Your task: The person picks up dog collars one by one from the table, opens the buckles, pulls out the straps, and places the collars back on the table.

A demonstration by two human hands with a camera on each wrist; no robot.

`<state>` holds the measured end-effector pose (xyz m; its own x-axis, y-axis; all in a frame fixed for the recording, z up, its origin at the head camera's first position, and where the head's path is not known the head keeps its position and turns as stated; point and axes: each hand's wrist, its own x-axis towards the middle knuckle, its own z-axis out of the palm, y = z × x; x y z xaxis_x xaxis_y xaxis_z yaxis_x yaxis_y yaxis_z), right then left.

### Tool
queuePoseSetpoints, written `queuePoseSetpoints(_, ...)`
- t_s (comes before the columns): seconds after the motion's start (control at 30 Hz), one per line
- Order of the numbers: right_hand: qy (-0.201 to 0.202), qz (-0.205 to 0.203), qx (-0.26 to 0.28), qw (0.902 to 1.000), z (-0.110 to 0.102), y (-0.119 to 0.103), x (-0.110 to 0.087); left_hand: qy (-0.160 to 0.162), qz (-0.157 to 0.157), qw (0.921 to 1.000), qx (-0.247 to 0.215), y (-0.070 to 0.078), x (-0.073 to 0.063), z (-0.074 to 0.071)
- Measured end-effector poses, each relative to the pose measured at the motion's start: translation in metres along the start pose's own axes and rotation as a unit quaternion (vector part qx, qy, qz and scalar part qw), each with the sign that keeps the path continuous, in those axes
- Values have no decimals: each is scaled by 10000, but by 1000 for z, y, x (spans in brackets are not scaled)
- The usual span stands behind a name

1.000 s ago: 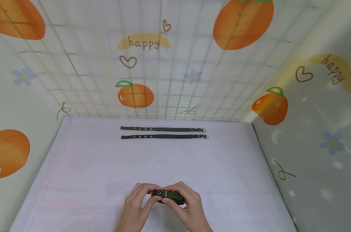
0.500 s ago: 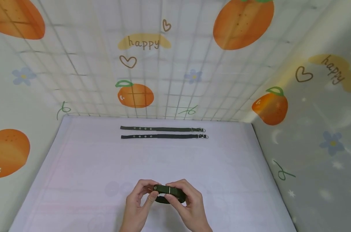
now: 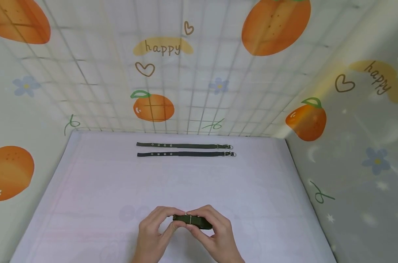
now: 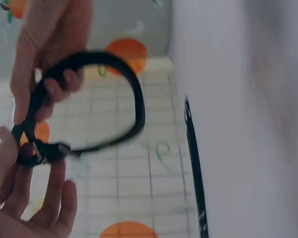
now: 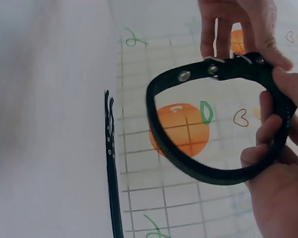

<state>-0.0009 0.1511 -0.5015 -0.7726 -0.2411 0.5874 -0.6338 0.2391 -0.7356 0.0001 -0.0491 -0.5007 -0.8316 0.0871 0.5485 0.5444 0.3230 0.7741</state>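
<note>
A dark green pet collar (image 3: 200,221), bent into a closed loop, is held up between both hands at the front of the table. My left hand (image 3: 156,228) pinches it at the buckle end with thumb and forefinger. Just to the right, my right hand (image 3: 215,228) grips the band, thumb in front and fingers behind. The right wrist view shows the round loop of the collar (image 5: 203,176), with metal eyelets (image 5: 184,76) on the strap beside the buckle (image 5: 242,58). Fingers partly cover the buckle in the left wrist view (image 4: 39,151).
Two straight collars lie side by side at the back of the white table (image 3: 120,190): a green one (image 3: 195,146) and a black one (image 3: 199,154), buckles to the right. Printed curtains (image 3: 199,65) with orange pictures stand behind and at both sides.
Half a second ago the collar was tipped so its loop opening showed and the hands were slightly apart. Now it is levelled again and the fingertips meet at the metal keeper.
</note>
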Motion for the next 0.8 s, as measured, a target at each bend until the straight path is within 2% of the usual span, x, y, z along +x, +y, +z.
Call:
queuePoseSetpoints(0.1,102,214,461,9987,1,-1,0,300,-558,9970,-439,5,-1,2)
queuePoseSetpoints(0.17,181,308,653,9972,1,-3,1,485,-1055,9894,-870,10,0,1)
queuePoseSetpoints(0.27,300,362,798,9957,2,-5,2,777,-1805,9677,-1580,16,1,1)
queuePoseSetpoints(0.33,353,370,854,9950,2,-5,2,917,-2173,9516,-1970,18,2,0)
queuePoseSetpoints(0.4,377,355,914,9945,3,-4,2,983,-2423,9400,-2190,19,2,0)
queuePoseSetpoints(0.43,372,360,925,9944,3,-4,2,968,-2484,9373,-2244,20,2,-1)
queuePoseSetpoints(0.5,359,384,924,9943,3,-4,2,853,-2443,9400,-2225,19,1,-1)
queuePoseSetpoints(0.53,351,384,937,9942,3,-4,1,742,-2324,9456,-2154,18,1,-1)
queuePoseSetpoints(0.63,309,414,1048,9932,4,-4,0,345,-1516,9727,-1721,13,-2,-1)
queuePoseSetpoints(0.7,285,480,1192,9913,4,-5,0,91,-885,9871,-1328,9,-3,0)
queuePoseSetpoints(0.77,297,614,1369,9882,4,-6,0,-66,-391,9937,-1052,5,-4,3)
queuePoseSetpoints(0.8,322,686,1445,9866,4,-7,-1,-122,-277,9947,-978,3,-5,4)
